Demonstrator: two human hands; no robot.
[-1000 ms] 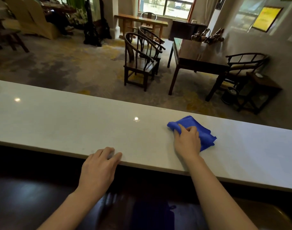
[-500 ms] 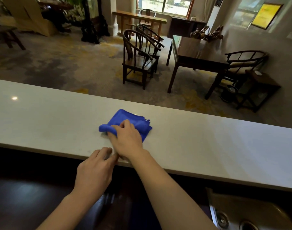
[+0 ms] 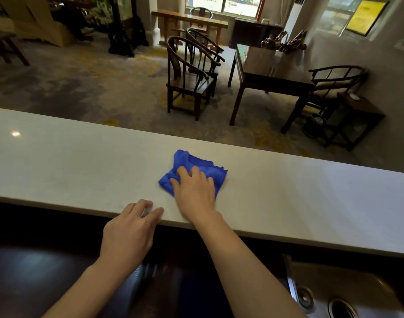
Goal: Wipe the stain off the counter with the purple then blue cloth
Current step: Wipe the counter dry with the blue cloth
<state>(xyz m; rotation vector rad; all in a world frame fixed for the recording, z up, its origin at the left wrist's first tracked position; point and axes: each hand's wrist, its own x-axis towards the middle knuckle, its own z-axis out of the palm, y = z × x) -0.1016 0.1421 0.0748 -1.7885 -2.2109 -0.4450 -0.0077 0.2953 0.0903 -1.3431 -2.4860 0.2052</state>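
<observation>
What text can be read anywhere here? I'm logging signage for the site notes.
None legible.
Yellow framed sign on the wall, upper right: carries small print, too blurred to read.
Blue cloth, counter: no labels or markings visible.

Your left hand (image 3: 127, 235) and right hand (image 3: 196, 193): both bare, no gloves, rings or watch visible. Your forearms are uncovered to the frame edge; no sleeve shows. Nails short, unpainted.
</observation>
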